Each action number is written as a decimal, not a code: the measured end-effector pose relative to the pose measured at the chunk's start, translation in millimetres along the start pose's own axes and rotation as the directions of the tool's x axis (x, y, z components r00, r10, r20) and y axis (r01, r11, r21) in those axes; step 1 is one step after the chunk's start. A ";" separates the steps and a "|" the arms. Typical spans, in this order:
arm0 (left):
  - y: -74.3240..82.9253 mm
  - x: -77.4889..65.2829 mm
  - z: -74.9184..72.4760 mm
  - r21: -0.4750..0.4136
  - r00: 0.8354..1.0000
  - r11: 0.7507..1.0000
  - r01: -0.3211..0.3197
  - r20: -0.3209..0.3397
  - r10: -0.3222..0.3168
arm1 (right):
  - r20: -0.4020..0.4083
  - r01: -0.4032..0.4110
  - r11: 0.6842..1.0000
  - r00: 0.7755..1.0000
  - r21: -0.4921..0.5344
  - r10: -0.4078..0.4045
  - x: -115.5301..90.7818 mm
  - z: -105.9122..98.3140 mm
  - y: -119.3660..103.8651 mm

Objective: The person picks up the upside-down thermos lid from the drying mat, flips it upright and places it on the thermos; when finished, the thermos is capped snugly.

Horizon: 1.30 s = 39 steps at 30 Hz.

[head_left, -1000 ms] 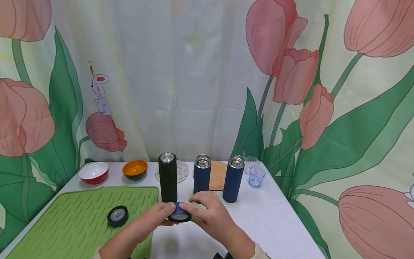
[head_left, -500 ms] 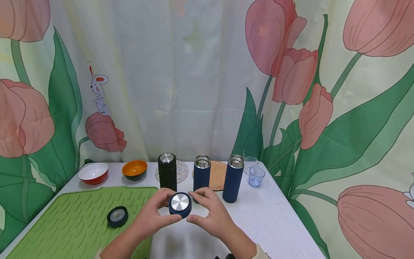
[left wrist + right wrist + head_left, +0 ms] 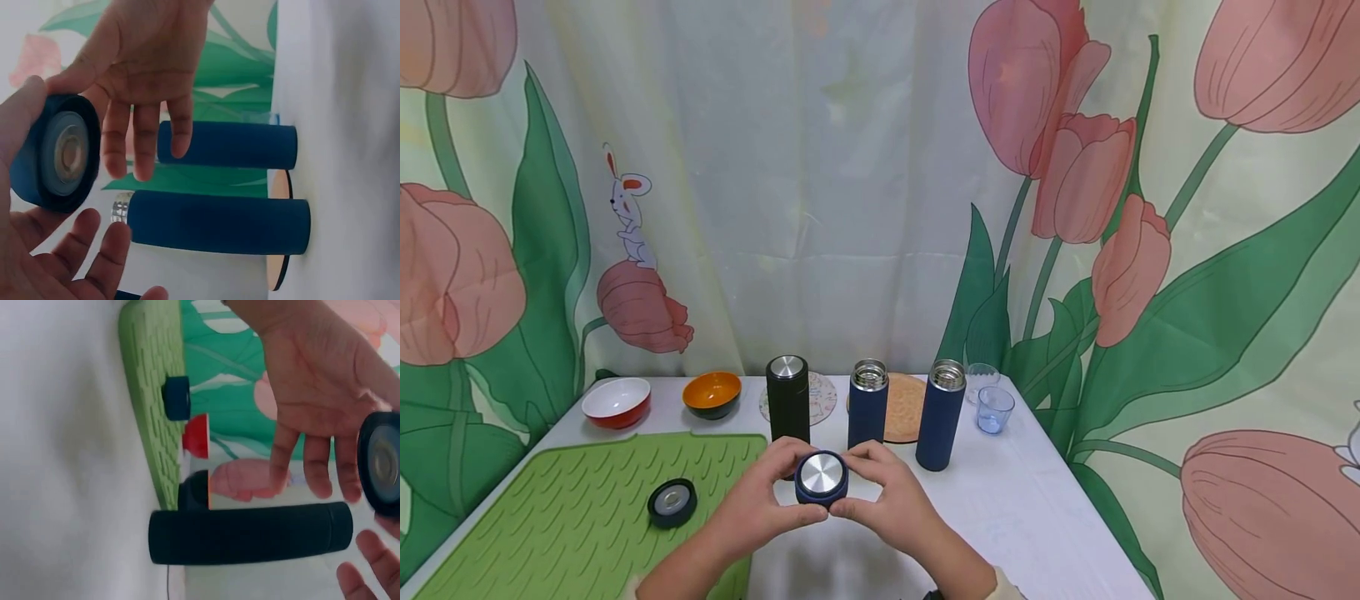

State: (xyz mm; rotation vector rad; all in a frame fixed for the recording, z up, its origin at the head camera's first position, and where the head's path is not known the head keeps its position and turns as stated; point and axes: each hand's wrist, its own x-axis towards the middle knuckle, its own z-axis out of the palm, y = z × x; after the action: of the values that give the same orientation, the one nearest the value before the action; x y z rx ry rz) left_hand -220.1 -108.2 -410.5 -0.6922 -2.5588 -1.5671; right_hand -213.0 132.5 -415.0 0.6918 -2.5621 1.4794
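Note:
A blue flask lid [image 3: 822, 475] with a shiny silver top is held up above the table, silver face toward the head camera. My left hand [image 3: 756, 500] pinches its left side between thumb and fingers, and my right hand [image 3: 891, 500] pinches the right side. The lid's hollow underside [image 3: 70, 153] shows in the left wrist view. Behind the hands stand two lidless blue flasks, a middle one [image 3: 868, 408] and a right one [image 3: 940, 417]. A black flask [image 3: 787, 400] with its lid on is partly covered by my left hand. Another dark lid [image 3: 672, 502] lies underside up.
The green drying mat [image 3: 587, 467] under the loose lid covers the table's left side. A red bowl [image 3: 617, 402] and an orange bowl [image 3: 712, 393] stand behind it. Two glasses, one a blue glass [image 3: 995, 410], are at the right back. A round cork mat [image 3: 906, 408] lies behind the flasks.
The lid was underside toward the head camera a second ago. It has been turned so that its silver top shows, and both hands have shifted their grip round its sides.

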 end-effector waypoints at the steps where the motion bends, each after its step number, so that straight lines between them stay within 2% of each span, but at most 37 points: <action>1: 0.9 -0.3 -0.3 0.004 1.000 1.000 -0.002 -0.011 0.002 | -0.016 -0.003 1.000 1.000 0.030 0.004 1.5 -1.7 1.0; 4: 2.9 -0.4 -0.8 0.009 0.999 1.000 0.002 -0.047 -0.001 | -0.136 -0.013 0.994 0.990 0.108 0.028 10.7 -10.2 7.9; 7: 3.2 -0.9 -0.2 0.014 0.998 1.000 0.004 -0.062 -0.003 | -0.305 -0.047 0.991 0.949 0.122 0.082 26.3 -18.9 21.6; 9: 2.8 -1.4 0.7 0.013 0.998 1.000 0.019 -0.059 -0.018 | -0.365 -0.113 0.989 0.920 0.099 0.142 37.4 -22.5 31.2; 10: 2.4 -1.7 1.3 0.013 0.998 1.000 0.026 -0.056 -0.026 | -0.371 -0.151 0.985 0.913 0.083 0.172 43.1 -23.3 35.6; 14: 0.3 -1.2 4.1 0.005 0.998 0.999 0.051 -0.042 -0.050 | -0.302 -0.281 0.959 0.913 0.027 0.275 63.6 -23.4 48.3; 16: -1.2 0.0 6.0 0.005 0.998 0.999 0.049 -0.034 -0.048 | -0.276 -0.305 0.952 0.916 -0.012 0.291 72.3 -22.6 52.3; 21: -4.2 6.7 11.3 -0.004 0.998 0.999 0.049 -0.028 -0.049 | -0.275 -0.328 0.943 0.913 -0.052 0.302 87.1 -19.5 58.1; 27: -4.1 17.6 15.5 -0.012 0.996 0.997 0.080 -0.032 -0.080 | -0.267 -0.326 0.945 0.909 0.021 0.320 95.2 -18.4 66.9; 33: -3.6 22.1 16.7 -0.025 0.996 0.996 0.082 -0.019 -0.083 | -0.169 -0.311 0.945 0.931 0.106 0.325 99.0 -25.7 75.7; 39: -3.6 29.1 21.5 -0.045 0.994 0.996 0.076 -0.078 -0.079 | -0.113 -0.346 0.936 0.929 0.068 0.351 100.7 -33.0 77.5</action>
State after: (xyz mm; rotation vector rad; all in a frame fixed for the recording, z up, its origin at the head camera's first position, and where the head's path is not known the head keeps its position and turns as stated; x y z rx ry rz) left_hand -243.9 -81.2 -415.7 -0.5277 -2.5306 -1.6410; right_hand -340.8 159.6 -428.4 0.1401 -2.6594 1.6241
